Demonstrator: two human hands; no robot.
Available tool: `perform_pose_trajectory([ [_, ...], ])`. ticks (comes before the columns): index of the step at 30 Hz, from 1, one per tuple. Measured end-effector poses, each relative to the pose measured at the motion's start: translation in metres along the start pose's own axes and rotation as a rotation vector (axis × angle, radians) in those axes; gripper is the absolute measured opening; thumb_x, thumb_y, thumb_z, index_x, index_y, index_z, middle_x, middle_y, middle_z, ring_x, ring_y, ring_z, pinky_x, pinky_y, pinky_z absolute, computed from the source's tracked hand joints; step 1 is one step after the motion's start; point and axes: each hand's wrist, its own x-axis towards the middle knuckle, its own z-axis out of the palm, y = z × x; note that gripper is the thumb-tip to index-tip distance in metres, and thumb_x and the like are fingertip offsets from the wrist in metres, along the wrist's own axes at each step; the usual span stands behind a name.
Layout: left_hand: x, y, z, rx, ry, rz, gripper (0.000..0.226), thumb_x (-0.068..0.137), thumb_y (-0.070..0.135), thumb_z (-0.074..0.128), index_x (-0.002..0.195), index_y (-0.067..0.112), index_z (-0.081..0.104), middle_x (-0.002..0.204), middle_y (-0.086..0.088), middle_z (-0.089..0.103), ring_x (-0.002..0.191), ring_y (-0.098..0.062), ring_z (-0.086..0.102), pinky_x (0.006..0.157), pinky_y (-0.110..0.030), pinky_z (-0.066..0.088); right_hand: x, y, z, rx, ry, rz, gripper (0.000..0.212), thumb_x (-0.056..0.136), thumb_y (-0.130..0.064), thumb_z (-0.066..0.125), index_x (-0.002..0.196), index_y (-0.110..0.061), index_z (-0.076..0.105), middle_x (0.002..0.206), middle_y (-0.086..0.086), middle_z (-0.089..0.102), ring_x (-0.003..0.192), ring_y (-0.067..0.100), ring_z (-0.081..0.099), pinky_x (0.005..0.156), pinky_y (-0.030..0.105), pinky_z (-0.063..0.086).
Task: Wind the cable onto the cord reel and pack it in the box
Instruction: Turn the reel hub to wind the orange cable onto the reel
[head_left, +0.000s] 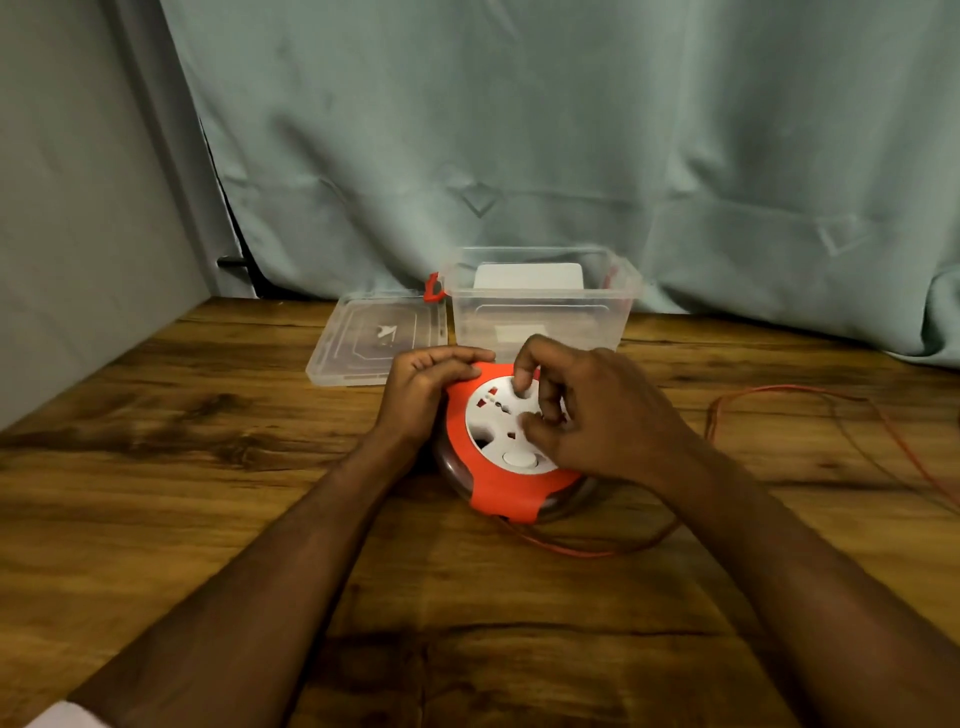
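Note:
An orange and white cord reel (506, 483) lies flat on the wooden table (156, 467), socket face up. My left hand (421, 389) grips its far left orange rim. My right hand (587, 410) sits over the white socket disc with fingers curled, fingertips pressing into it. The orange cable (883, 415) leaves the reel's near edge, loops under my right forearm and trails loose across the table to the right. A clear plastic box (540, 312) with a red latch stands open just behind the reel.
The box's clear lid (374, 338) lies flat on the table to the left of the box. A grey-green curtain (519, 130) hangs behind the table. A wall closes off the left side.

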Motion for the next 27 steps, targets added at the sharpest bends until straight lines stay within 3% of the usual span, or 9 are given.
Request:
perform_pose_trajectory([
  [4, -0.002, 0.001, 0.001, 0.004, 0.004, 0.017, 0.029, 0.077, 0.006, 0.059, 0.100, -0.003, 0.075, 0.101, -0.024, 0.074, 0.085, -0.029, 0.070, 0.073, -0.033, 0.059, 0.001, 0.016, -0.010, -0.019, -0.156, -0.059, 0.065, 0.071, -0.031, 0.076, 0.128, -0.039, 0.047, 0.113, -0.020, 0.063, 0.074, -0.010, 0.054, 0.062, 0.019, 0.041],
  [7, -0.001, 0.000, -0.001, 0.007, 0.002, 0.018, 0.025, 0.083, 0.001, 0.058, 0.100, -0.002, 0.075, 0.099, -0.023, 0.075, 0.085, -0.031, 0.070, 0.074, -0.034, 0.059, 0.000, 0.021, -0.008, -0.031, -0.222, -0.052, 0.078, 0.073, -0.039, 0.076, 0.141, -0.043, 0.038, 0.126, -0.023, 0.061, 0.077, -0.013, 0.051, 0.067, 0.020, 0.044],
  [11, 0.000, -0.001, -0.001, 0.042, 0.010, 0.019, 0.025, 0.086, 0.000, 0.057, 0.103, -0.004, 0.074, 0.103, -0.020, 0.075, 0.091, -0.034, 0.071, 0.074, -0.034, 0.060, 0.001, 0.021, -0.011, 0.012, -0.189, -0.054, 0.082, 0.072, -0.038, 0.081, 0.140, -0.041, 0.036, 0.120, -0.020, 0.062, 0.086, -0.001, 0.060, 0.067, 0.023, 0.052],
  [14, 0.000, 0.000, 0.000, 0.049, 0.013, 0.011, 0.024, 0.088, -0.004, 0.055, 0.103, -0.004, 0.074, 0.102, -0.018, 0.076, 0.088, -0.030, 0.072, 0.072, -0.031, 0.060, 0.000, 0.019, -0.012, -0.007, -0.175, -0.041, 0.084, 0.069, -0.047, 0.083, 0.138, -0.040, 0.035, 0.110, -0.018, 0.063, 0.083, -0.001, 0.060, 0.063, 0.019, 0.046],
  [18, 0.002, -0.002, -0.001, 0.059, 0.019, 0.012, 0.024, 0.087, -0.003, 0.056, 0.102, -0.002, 0.075, 0.103, -0.016, 0.076, 0.091, -0.029, 0.072, 0.075, -0.032, 0.059, 0.000, 0.014, -0.009, -0.060, -0.118, -0.002, 0.074, 0.062, -0.064, 0.083, 0.119, -0.039, 0.043, 0.089, -0.014, 0.069, 0.074, 0.000, 0.061, 0.059, 0.021, 0.042],
  [22, 0.001, -0.003, -0.001, 0.057, 0.002, 0.037, 0.029, 0.080, 0.009, 0.060, 0.101, -0.001, 0.076, 0.102, -0.017, 0.076, 0.092, -0.029, 0.071, 0.079, -0.031, 0.060, 0.000, 0.007, 0.000, -0.122, -0.067, 0.058, 0.061, 0.059, -0.077, 0.071, 0.097, -0.036, 0.048, 0.067, -0.013, 0.062, 0.065, 0.001, 0.056, 0.060, 0.026, 0.043],
  [27, 0.001, -0.002, 0.000, -0.010, -0.026, 0.009, 0.032, 0.075, 0.008, 0.060, 0.100, -0.006, 0.075, 0.098, -0.023, 0.074, 0.085, -0.032, 0.070, 0.075, -0.035, 0.058, 0.001, 0.003, 0.007, -0.144, 0.002, 0.064, 0.054, 0.066, -0.084, 0.059, 0.082, -0.033, 0.057, 0.059, -0.018, 0.052, 0.063, -0.001, 0.050, 0.063, 0.028, 0.043],
])
